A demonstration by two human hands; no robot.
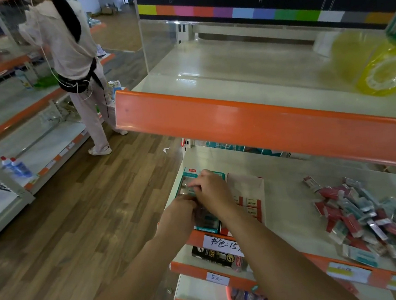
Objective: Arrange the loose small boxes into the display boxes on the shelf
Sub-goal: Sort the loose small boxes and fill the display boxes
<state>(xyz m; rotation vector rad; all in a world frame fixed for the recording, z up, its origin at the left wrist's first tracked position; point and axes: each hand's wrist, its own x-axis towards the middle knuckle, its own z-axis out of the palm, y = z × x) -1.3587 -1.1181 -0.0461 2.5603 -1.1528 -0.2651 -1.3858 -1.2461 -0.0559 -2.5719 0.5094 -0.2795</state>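
On the shelf's (pixel 289 189) left end, our left hand (pixel 176 215) and right hand (pixel 211 189) pinch small glossy boxes inside the teal cardboard display box (pixel 207 226). Beside it stands a red-and-white display box (pixel 249 198); rightward sprawls a loose pile (pixel 368 216).

the shelf edge (pixel 261 120) across the middle is orange. the pile of small boxes (pixel 365 216) at the right is red, teal and white. the display box (pixel 207 226) under the hands is teal. the floor (pixel 78 220) at the left is brown wood. a stripe of many colours (pixel 228 12) runs along the top.
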